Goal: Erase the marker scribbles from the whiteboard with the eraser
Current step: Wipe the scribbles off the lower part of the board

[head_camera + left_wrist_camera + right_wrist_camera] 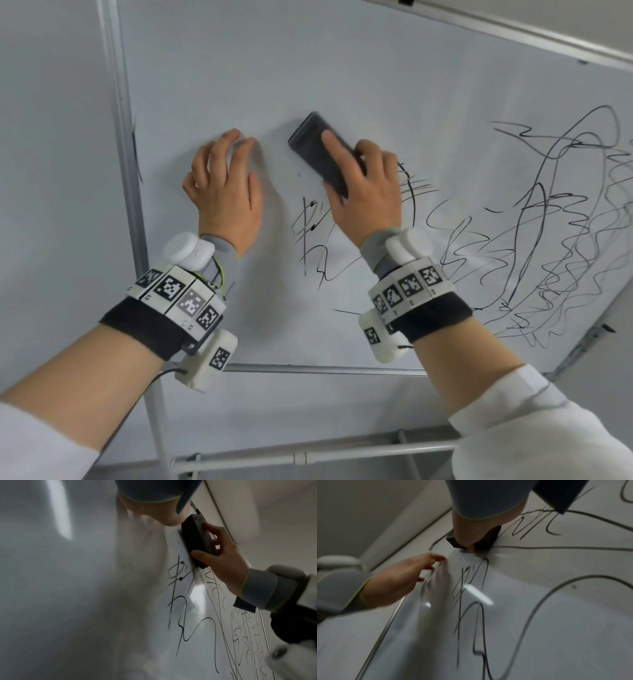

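Observation:
A white whiteboard (342,75) fills the head view, with black marker scribbles (548,222) over its right half and a smaller patch of scribbles (311,233) just below the eraser. My right hand (366,185) grips the black eraser (317,150) and presses it flat on the board, forefinger along its back. The eraser (197,542) is gripped by my right hand (226,563) in the left wrist view too. My left hand (226,185) rests on bare board left of the eraser, fingers spread and bent. The right wrist view has the eraser (452,539) mostly behind the palm.
The board's metal frame (126,164) runs down the left side, and its lower rail (325,369) lies below my wrists. A grey wall (51,171) stands left of the frame. White pipes (308,457) run under the board.

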{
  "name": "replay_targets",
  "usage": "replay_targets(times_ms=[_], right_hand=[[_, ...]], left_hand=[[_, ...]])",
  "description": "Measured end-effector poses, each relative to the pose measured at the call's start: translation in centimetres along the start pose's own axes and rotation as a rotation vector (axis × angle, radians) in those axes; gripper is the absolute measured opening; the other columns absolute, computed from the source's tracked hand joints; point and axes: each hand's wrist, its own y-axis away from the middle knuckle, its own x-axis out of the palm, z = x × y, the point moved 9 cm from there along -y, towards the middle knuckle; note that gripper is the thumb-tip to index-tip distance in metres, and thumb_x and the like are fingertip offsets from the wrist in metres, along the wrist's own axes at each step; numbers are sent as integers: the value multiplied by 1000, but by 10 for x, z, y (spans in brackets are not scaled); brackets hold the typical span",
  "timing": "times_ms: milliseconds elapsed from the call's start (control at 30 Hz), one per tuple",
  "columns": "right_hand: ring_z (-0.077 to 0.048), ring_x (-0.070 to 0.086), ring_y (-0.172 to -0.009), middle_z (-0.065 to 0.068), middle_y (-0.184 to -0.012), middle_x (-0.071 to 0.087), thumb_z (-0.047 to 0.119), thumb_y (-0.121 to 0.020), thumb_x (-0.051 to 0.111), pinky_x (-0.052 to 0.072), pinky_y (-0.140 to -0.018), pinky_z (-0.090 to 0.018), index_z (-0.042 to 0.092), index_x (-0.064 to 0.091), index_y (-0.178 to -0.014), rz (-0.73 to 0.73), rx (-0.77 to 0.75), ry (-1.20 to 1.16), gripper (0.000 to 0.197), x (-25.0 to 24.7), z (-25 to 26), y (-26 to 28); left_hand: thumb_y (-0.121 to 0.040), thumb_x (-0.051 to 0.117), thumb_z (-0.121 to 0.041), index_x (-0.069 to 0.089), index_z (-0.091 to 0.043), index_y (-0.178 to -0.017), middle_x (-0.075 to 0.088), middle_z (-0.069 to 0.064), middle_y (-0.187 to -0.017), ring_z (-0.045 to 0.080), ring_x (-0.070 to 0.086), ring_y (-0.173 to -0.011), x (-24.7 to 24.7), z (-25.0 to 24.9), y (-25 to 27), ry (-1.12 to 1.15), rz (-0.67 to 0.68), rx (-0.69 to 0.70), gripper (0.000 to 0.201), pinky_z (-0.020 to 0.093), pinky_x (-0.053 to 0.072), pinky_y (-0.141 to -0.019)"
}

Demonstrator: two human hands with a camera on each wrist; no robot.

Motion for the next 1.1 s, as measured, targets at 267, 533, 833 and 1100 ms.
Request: replay_targets(times_ms=[267, 533, 833, 1100], right_hand=[[-27, 38, -88, -13, -109, 54, 16, -78, 63, 40, -77, -34, 27, 43, -132, 24, -99, 6, 59, 10, 9, 27], [-28, 41, -89, -10, -109, 54, 16, -78, 61, 45, -71, -35, 31, 46, -132, 160, -174, 1, 58, 22, 12, 54], [-27, 36, -88, -15, -107, 57, 13, -74, 63, 44, -71, -36, 24, 57, -130, 46, -70, 2, 57, 4, 10, -4], [-29, 42, -82, -12, -105, 58, 14, -76, 63, 46, -71, -40, 26, 58, -129, 233, -223, -54, 55, 29, 26, 56]], left_hand=[[-84, 34, -20, 46, -21, -131, 36, 1, -144, 28, 28, -129, 3, -1, 4, -8, -10, -18, 48, 46, 26, -96], [-86, 33, -15, 48, -22, -130, 38, -1, -143, 27, 29, -128, 9, -1, 10, -17, -14, -9, 47, 45, 26, -95], [-80, 31, -11, 49, -21, -129, 41, -2, -140, 28, 33, -126, 5, -2, 11, 3, -48, -36, 53, 44, 27, -94], [-79, 34, -1, 45, -20, -133, 40, -4, -141, 24, 32, -126, 2, 1, 8, 8, 8, -6, 58, 42, 26, -95]])
